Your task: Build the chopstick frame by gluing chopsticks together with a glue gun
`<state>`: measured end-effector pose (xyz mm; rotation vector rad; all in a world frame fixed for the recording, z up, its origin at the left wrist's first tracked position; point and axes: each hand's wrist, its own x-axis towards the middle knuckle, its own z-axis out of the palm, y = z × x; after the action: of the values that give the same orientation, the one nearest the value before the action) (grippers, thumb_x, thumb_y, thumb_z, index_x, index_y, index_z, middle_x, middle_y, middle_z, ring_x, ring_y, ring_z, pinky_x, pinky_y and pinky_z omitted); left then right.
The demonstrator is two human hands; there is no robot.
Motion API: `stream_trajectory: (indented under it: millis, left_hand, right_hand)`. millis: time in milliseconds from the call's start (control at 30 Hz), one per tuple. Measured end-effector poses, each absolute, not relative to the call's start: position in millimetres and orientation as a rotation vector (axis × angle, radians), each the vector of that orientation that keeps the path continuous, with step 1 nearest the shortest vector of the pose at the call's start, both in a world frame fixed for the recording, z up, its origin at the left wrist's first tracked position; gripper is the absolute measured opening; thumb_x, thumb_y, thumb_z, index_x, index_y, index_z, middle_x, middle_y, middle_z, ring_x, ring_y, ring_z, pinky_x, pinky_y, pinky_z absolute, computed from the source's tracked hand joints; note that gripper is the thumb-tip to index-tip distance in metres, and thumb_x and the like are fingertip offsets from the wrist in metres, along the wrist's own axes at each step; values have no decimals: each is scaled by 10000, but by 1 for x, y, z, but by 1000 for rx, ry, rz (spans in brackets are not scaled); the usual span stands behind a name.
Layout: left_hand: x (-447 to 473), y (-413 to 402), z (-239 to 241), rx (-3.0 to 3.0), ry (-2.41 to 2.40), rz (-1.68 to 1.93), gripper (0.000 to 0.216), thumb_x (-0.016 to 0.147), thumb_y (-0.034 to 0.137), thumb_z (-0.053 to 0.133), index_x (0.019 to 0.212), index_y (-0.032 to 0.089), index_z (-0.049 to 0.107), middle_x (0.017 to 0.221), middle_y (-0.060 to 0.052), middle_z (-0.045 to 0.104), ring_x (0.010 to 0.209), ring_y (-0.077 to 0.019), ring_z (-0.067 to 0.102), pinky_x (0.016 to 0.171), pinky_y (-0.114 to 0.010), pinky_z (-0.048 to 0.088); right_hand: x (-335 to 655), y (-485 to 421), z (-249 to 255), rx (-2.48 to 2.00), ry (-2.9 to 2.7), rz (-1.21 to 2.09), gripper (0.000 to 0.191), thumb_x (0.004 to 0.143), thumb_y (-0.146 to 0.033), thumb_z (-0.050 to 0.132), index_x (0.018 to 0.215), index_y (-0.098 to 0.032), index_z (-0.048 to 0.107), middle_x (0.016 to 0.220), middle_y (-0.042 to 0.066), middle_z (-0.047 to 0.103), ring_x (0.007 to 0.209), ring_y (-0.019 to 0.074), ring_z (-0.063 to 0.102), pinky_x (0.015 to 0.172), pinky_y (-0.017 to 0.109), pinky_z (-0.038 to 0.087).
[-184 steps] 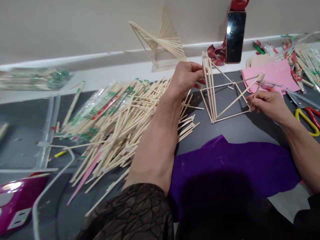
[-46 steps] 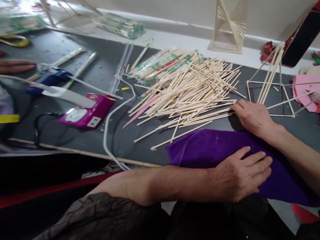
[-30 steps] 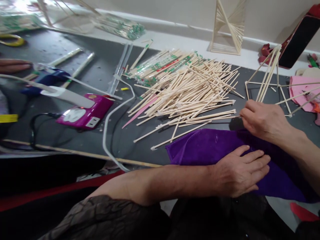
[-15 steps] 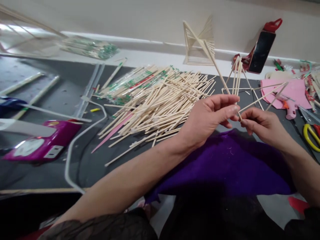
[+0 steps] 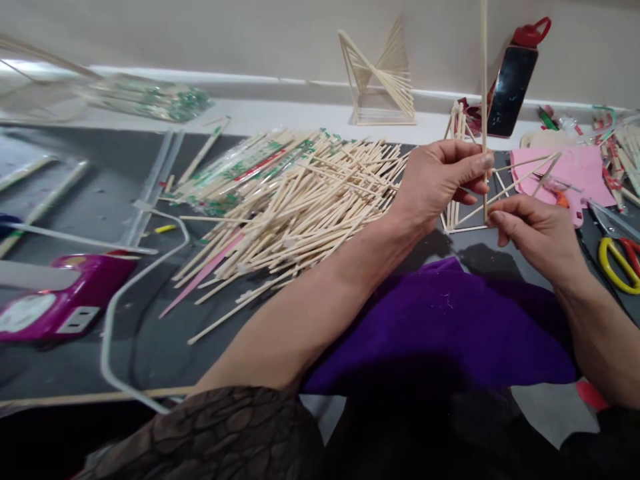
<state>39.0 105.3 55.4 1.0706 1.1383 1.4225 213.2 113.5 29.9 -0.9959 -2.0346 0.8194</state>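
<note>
My left hand [image 5: 440, 183] is closed around a single wooden stick [image 5: 484, 80], which stands upright in front of me. Just below it, my right hand [image 5: 533, 233] pinches the lower end of the same stick. Behind both hands a small frame of glued sticks [image 5: 505, 193] rests on the dark table. A big loose pile of wooden sticks [image 5: 300, 200] lies to the left of my left hand. A purple cloth [image 5: 450, 327] is spread under my forearms.
A finished stick sculpture [image 5: 380, 80] stands at the back by the wall, beside a dark phone [image 5: 505, 83] propped upright. Pink foam sheet [image 5: 575, 173] and yellow-handled scissors [image 5: 617, 257] lie right. A magenta device [image 5: 60, 303] with a white cable [image 5: 150, 280] sits left.
Both hands left the cloth and the pile, and came together on one stick. The stick has swung from slanted to upright. My view has shifted back to the right.
</note>
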Motion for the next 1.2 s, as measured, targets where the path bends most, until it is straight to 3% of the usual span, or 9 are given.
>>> stream_trajectory:
  millis: [167,267,333,467,667,900,1200]
  left_hand:
    - [41,107,59,1176,1102,1386,46,798,160,685,798,115,674,659,18,649,556,-70,648,485,-135,457]
    - [43,106,56,1228,1101,1341,58,782,163,699,763,114,674,621,6,637,539,-79,632,476,-154,452]
    - [43,105,53,1235,1107,1323,60,784,169,699,776,114,677,618,3,637,540,-79,627,484,-164,455]
    - [41,105,42,1174,1068,1304,86,813,190,680,780,111,665,647,-1,654,520,-60,601,491,-172,463]
    - [42,95,23,988,1097,1088,68,823,134,665,763,106,651,649,-1,658,476,-44,588,454,-164,435]
    - [48,83,14,870,1057,919,136,871,104,612,737,125,608,654,0,668,462,-53,594,417,-163,418]
    - [49,78,-5,755,1125,769,141,905,116,576,764,120,582,630,2,642,450,-77,606,407,-187,445]
  right_hand:
    - [215,121,69,-1004,-1863,471,72,839,-222,678,846,-203,747,611,-13,620,503,94,530,488,239,381]
    - [204,128,92,-1061,-1904,614,99,839,-268,691,886,-210,756,635,3,635,498,106,535,452,240,368]
    - [192,133,102,-1097,-1917,696,49,815,-185,702,776,-182,731,587,-8,607,486,90,517,459,225,373]
    - [172,145,110,-1169,-1960,771,213,775,-19,666,601,-139,634,489,-35,538,460,59,492,473,192,371]
    - [169,171,113,-1222,-1937,918,175,785,-91,647,622,-152,629,493,-8,559,416,62,466,391,183,280]
    - [168,189,114,-1322,-1931,1056,189,751,13,615,640,-141,616,477,-10,535,422,56,462,379,181,269]
    - [155,220,107,-1407,-2058,959,217,748,-84,706,579,-167,598,556,34,623,431,91,514,335,188,302]
